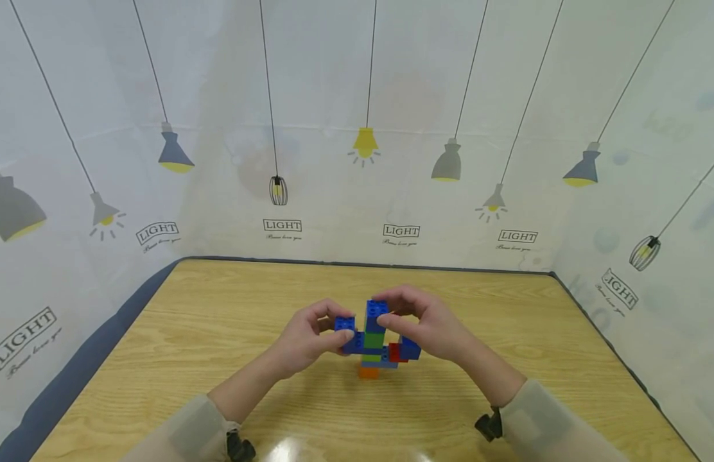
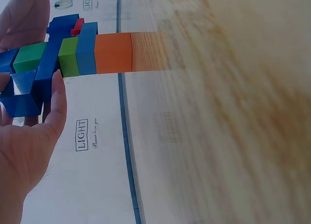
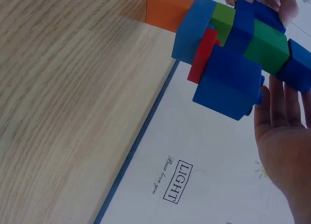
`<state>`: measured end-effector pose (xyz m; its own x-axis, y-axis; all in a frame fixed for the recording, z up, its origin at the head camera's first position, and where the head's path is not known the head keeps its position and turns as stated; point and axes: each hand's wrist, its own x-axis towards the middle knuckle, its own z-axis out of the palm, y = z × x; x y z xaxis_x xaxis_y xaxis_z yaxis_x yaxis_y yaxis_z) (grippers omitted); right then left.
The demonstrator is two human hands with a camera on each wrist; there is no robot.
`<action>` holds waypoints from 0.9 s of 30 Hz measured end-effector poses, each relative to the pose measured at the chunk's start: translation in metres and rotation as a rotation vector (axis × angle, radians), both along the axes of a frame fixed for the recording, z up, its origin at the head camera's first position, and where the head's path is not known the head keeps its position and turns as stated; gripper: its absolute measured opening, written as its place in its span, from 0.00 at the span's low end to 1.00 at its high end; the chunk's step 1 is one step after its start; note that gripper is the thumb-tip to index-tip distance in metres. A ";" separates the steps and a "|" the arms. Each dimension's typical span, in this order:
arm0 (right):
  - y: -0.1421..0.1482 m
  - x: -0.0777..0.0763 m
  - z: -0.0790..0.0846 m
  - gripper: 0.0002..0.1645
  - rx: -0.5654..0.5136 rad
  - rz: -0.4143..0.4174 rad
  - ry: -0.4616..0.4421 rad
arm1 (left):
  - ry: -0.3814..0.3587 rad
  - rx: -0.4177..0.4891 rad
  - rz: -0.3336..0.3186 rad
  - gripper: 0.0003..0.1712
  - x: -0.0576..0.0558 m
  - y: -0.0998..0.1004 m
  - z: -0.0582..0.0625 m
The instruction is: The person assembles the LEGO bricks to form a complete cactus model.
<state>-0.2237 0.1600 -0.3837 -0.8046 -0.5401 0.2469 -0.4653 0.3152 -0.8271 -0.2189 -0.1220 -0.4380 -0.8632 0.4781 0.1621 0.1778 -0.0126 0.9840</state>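
Note:
A stack of toy building bricks stands upright on the table, with an orange brick (image 1: pixel 368 373) at its foot. Above that come a lighter blue brick (image 2: pixel 87 49), a lime brick (image 2: pixel 68 58), a long dark blue brick (image 3: pixel 240 28) and a green brick (image 1: pixel 374 341). On the right side a thin red brick (image 3: pixel 202 57) carries a blue brick (image 3: pixel 228 82). My left hand (image 1: pixel 304 338) pinches a blue brick (image 1: pixel 344 323) on the stack's left side. At the top, my right hand (image 1: pixel 435 324) grips another blue brick (image 1: pixel 375 319) between thumb and fingers.
The wood-grain table (image 1: pixel 247 289) has a dark edge along its back and sides. Behind it hangs a pale curtain (image 1: pixel 328 83) printed with lamps and lettering. Each sleeve has a black fitting (image 1: pixel 488 424) near the wrist.

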 end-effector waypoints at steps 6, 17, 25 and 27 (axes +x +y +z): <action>-0.002 0.000 0.001 0.19 0.015 -0.035 -0.007 | -0.007 0.001 0.004 0.17 0.000 0.000 0.000; -0.007 0.000 0.002 0.16 0.013 -0.090 -0.033 | 0.006 -0.001 -0.007 0.17 -0.001 0.000 0.000; -0.009 -0.001 0.002 0.14 -0.028 -0.062 -0.009 | 0.001 0.003 -0.011 0.17 -0.001 0.000 0.002; -0.009 -0.001 0.001 0.14 -0.046 -0.048 -0.008 | -0.001 0.002 -0.010 0.17 -0.001 0.000 0.002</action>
<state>-0.2244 0.1508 -0.3828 -0.8316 -0.4886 0.2640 -0.4437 0.2986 -0.8449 -0.2198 -0.1223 -0.4364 -0.8584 0.4868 0.1619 0.1766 -0.0160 0.9842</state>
